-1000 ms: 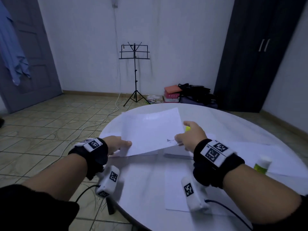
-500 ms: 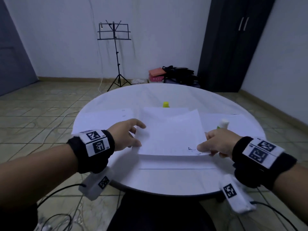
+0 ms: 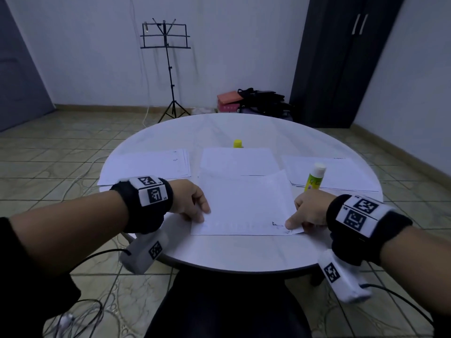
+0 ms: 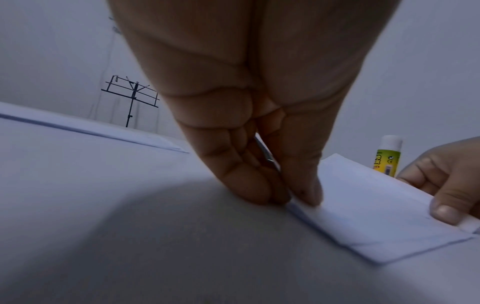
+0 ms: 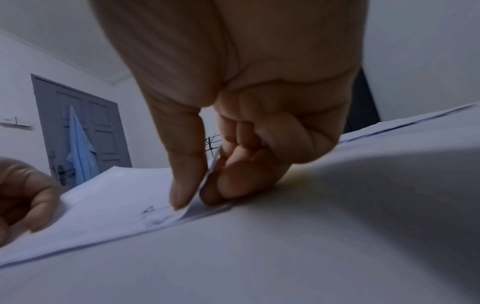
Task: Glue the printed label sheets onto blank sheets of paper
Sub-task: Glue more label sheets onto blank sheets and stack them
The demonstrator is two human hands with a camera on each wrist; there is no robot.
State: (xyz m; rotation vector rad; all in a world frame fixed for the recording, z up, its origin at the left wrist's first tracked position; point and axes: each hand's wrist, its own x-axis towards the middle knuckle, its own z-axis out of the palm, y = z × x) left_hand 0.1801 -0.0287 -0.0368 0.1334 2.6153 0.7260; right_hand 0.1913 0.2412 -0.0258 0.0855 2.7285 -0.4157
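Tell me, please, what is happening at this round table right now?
A person is laying a printed label sheet onto a sheet on the table. The left hand pinches its near left corner and the right hand pinches its near right corner. A glue stick stands upright to the right, its yellow cap farther back, with paper stacks on both sides.

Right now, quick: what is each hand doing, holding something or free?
Left hand: pinches the near left corner of the printed sheet.
Right hand: pinches the same sheet's near right corner, thumb on top.
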